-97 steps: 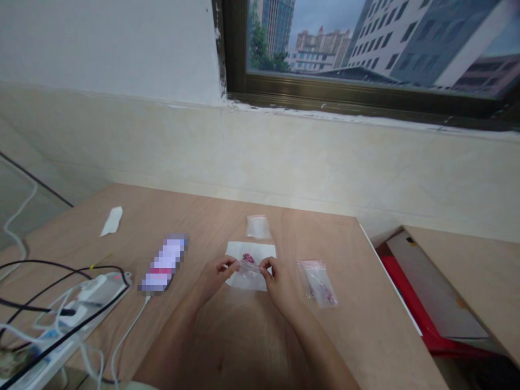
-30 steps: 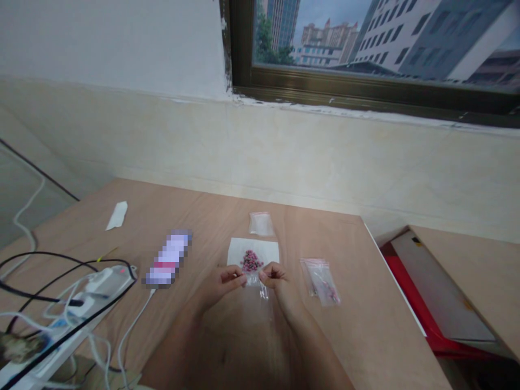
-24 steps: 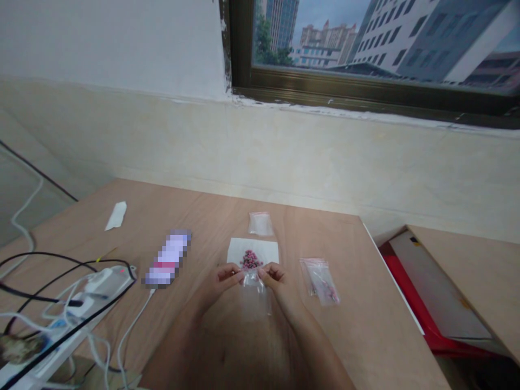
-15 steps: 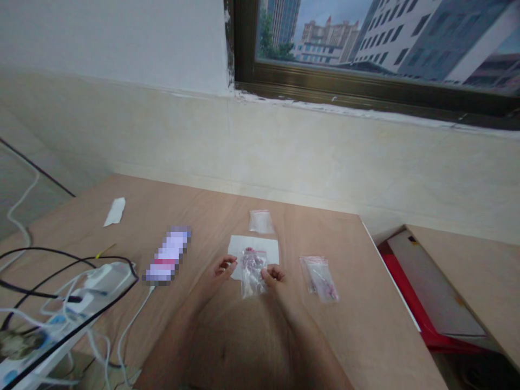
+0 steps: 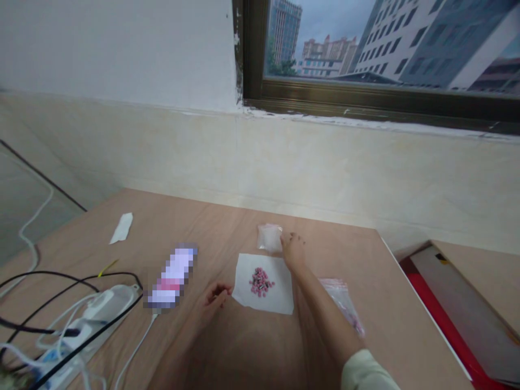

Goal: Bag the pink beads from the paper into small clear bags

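Head view: right hand at clear bag, fingers together, possibly touching it, hard to tell. Left hand empty, fingers loosely curled, just beside paper. Pink beads piled on paper, on counter. Second bag beside right forearm.

My beads: pink with darker flecks
My paper sheet: plain white
My sleeve: pale cream-green
My table: tan, faint wood grain

The right hand touches a clear bag above white paper.
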The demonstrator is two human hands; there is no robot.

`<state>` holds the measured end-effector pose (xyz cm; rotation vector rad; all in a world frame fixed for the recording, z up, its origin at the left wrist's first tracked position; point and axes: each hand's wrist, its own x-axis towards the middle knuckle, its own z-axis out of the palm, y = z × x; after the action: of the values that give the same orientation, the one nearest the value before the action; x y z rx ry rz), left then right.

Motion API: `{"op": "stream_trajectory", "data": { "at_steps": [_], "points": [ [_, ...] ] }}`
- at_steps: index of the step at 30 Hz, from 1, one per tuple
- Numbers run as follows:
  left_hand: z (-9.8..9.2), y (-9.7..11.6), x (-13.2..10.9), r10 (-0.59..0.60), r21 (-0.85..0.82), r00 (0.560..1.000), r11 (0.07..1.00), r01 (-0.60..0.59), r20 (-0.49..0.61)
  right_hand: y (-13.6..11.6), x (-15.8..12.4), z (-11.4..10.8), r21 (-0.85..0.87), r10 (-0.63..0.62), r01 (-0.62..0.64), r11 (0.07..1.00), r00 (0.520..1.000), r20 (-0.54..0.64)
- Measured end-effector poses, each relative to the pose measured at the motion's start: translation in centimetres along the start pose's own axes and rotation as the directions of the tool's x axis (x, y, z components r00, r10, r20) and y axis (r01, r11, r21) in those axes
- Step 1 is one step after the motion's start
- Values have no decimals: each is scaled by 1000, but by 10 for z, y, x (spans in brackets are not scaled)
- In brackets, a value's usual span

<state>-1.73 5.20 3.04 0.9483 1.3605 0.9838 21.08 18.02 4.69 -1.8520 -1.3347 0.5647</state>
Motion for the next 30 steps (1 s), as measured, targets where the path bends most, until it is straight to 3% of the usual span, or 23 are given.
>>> {"op": "stream_trajectory", "data": {
  "at_steps": [2,6,7,9,13,19,21,23,26,28,30],
  "points": [
    [-2,-2,-1,15,23,1000,1000,-15,-6,11,-23,-22,-241,-96,83,967,994,-44],
    [2,1,-7,31,40,999,999,-33,39,48,-77,-73,-587,-30,-67,807,987,-155],
    [4,3,-9,28,44,998,999,-30,54,58,-88,-84,-634,16,-131,762,983,-183],
    [9,7,-14,23,53,997,998,-27,74,76,-107,-102,-667,53,-137,733,988,-144],
    [15,9,-21,30,44,996,998,-34,84,97,-124,-123,-555,-19,5,832,1000,-19],
    [17,9,-29,42,71,998,996,-46,56,89,-125,-138,-383,-43,71,921,996,80],
    [18,14,-30,57,82,996,995,-63,74,82,-123,-144,-353,-55,62,934,998,28],
    [19,19,-28,71,104,993,991,-81,91,75,-120,-151,-314,-45,6,950,992,-118],
    [26,26,-25,91,152,989,983,-108,112,59,-115,-156,-142,13,-50,989,968,-252],
    [33,33,-25,112,179,984,974,-136,139,44,-115,-150,34,29,-22,999,979,-200],
    [41,43,-28,151,203,972,961,-187,181,27,-118,-138,214,0,13,977,998,-58]
  ]
}}
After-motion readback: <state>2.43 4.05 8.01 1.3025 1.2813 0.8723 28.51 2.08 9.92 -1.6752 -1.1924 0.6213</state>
